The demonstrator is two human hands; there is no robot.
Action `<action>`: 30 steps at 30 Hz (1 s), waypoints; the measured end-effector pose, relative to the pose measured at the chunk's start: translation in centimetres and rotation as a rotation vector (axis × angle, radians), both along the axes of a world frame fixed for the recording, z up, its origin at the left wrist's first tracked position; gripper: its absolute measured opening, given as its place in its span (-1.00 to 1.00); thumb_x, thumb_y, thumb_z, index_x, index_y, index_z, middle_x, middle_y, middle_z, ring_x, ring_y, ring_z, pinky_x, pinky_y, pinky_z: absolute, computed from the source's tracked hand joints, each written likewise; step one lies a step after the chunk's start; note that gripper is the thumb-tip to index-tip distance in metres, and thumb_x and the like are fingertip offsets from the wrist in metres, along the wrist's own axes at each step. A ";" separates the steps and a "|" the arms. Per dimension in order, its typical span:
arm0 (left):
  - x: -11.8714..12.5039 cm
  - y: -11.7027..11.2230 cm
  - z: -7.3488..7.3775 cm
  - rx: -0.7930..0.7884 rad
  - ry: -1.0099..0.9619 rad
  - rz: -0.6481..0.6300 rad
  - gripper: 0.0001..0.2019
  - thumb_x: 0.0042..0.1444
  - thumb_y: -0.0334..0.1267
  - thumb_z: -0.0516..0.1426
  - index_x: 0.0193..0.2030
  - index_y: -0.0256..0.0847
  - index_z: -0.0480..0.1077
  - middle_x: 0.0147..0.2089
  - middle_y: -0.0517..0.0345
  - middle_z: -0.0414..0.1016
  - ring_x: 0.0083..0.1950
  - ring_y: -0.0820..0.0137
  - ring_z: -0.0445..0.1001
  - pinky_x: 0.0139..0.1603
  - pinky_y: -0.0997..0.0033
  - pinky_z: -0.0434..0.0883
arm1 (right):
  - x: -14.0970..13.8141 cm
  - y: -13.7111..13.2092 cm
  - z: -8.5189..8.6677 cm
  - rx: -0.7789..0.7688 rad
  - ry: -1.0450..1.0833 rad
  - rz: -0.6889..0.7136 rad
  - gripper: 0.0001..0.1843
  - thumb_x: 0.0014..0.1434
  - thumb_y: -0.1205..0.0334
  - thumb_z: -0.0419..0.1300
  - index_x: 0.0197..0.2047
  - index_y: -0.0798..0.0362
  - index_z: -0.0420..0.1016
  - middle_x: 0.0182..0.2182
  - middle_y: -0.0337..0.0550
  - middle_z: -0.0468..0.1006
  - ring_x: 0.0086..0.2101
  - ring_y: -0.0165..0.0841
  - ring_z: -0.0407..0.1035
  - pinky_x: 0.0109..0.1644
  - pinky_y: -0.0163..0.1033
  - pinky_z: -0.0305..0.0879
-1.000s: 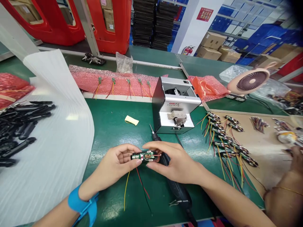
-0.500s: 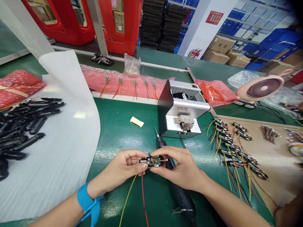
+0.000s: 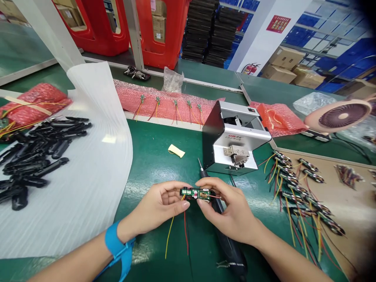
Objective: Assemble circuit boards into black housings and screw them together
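Between my two hands is a small green circuit board (image 3: 196,194) seated in a black plastic housing, with a copper coil and a spring at its right end. My left hand (image 3: 164,205) pinches its left end between thumb and fingers. The right end is gripped by the thumb and forefinger of my right hand (image 3: 226,203). A yellow wire (image 3: 169,239) and a red wire (image 3: 186,235) hang down from the board. Partly hidden under my right hand lies a black electric screwdriver (image 3: 230,250), its tip pointing away from me.
A silver-and-black machine (image 3: 235,137) stands beyond my right hand. Black plastic housings (image 3: 44,156) are heaped on white foam sheet (image 3: 96,184) at left. Wired boards (image 3: 302,192) lie at right near a pink fan (image 3: 337,115). Small boards rest on pink bubble wrap (image 3: 126,94).
The view has shifted, so the bench appears further right. My left fingers have loosened a little and show more of the board's left end; both hands still hold it.
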State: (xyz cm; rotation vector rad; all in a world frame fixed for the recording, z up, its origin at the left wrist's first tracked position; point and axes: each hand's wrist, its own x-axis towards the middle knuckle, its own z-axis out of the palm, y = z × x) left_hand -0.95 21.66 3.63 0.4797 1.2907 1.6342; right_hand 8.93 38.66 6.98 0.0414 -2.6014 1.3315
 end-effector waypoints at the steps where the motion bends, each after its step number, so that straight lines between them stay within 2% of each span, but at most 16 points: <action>1: 0.0 0.0 0.3 -0.022 0.021 -0.004 -0.70 0.04 -0.17 0.26 -0.11 -0.24 0.40 -0.18 0.07 0.51 -0.18 0.38 0.47 -0.07 0.37 0.40 | 0.0 0.0 0.0 0.011 0.024 -0.004 -0.74 0.11 0.37 0.13 -0.10 0.01 0.35 -0.37 -0.22 0.49 -0.47 -0.48 0.37 -0.43 -0.42 0.37; 6: -0.2 -0.2 1.2 -0.044 0.150 -0.046 -0.75 0.16 -0.10 0.13 -0.30 -0.28 0.45 -0.32 0.07 0.49 -0.26 0.37 0.45 -0.18 0.41 0.41 | 0.0 0.0 -0.2 0.055 0.083 -0.011 -0.73 0.13 0.37 0.13 -0.07 0.02 0.40 -0.35 -0.16 0.51 -0.43 -0.43 0.41 -0.41 -0.37 0.38; 11: 0.0 -0.1 0.7 -0.048 0.157 -0.013 -0.77 0.14 -0.13 0.15 -0.37 -0.27 0.40 -0.40 0.16 0.44 -0.33 0.44 0.40 -0.28 0.48 0.35 | 0.0 0.0 -0.4 0.060 0.088 -0.016 -0.75 0.12 0.37 0.13 -0.10 0.03 0.43 -0.35 -0.14 0.52 -0.39 -0.40 0.43 -0.40 -0.35 0.38; 16: 0.2 -0.1 0.2 -0.069 0.217 0.032 -0.79 0.14 -0.17 0.16 -0.43 -0.25 0.32 -0.45 0.22 0.39 -0.40 0.48 0.32 -0.38 0.51 0.26 | -0.1 -0.1 -0.5 0.023 0.034 -0.027 -0.77 0.12 0.36 0.13 -0.12 0.03 0.44 -0.39 -0.16 0.50 -0.43 -0.42 0.39 -0.42 -0.36 0.33; 20: 0.3 -0.3 0.1 -0.087 0.302 0.062 -0.77 0.14 -0.15 0.15 -0.44 -0.23 0.31 -0.46 0.23 0.34 -0.42 0.48 0.26 -0.40 0.49 0.22 | 0.0 -0.3 -0.7 -0.129 -0.129 0.025 -0.82 0.18 0.29 0.08 -0.15 0.04 0.43 -0.46 -0.20 0.43 -0.53 -0.47 0.27 -0.50 -0.38 0.22; 24: 0.4 -0.2 0.4 -0.116 0.366 0.051 -0.76 0.14 -0.15 0.13 -0.45 -0.23 0.29 -0.47 0.23 0.32 -0.42 0.47 0.26 -0.40 0.48 0.23 | 0.0 -0.4 -1.2 -0.320 -0.286 0.117 -0.78 0.26 0.15 0.01 -0.15 0.07 0.39 -0.59 -0.31 0.26 -0.59 -0.51 0.10 -0.55 -0.39 0.06; 27: 0.4 -0.1 0.7 -0.145 0.451 0.046 -0.77 0.15 -0.19 0.12 -0.47 -0.23 0.28 -0.50 0.26 0.32 -0.46 0.49 0.24 -0.43 0.49 0.21 | 0.1 -0.5 -1.7 -0.446 -0.322 0.090 -0.71 0.28 0.06 -0.01 -0.23 0.09 0.38 -0.63 -0.36 0.10 -0.61 -0.54 -0.02 -0.58 -0.40 -0.05; 30: 0.3 -0.1 0.7 -0.138 0.636 0.055 -0.80 0.16 -0.27 0.10 -0.48 -0.22 0.27 -0.50 0.29 0.29 -0.46 0.50 0.23 -0.42 0.50 0.18 | 0.0 -0.8 -1.8 -0.681 -0.403 0.038 -0.68 0.26 0.00 0.02 -0.28 0.11 0.35 -0.63 -0.40 -0.01 -0.62 -0.56 -0.14 -0.60 -0.41 -0.18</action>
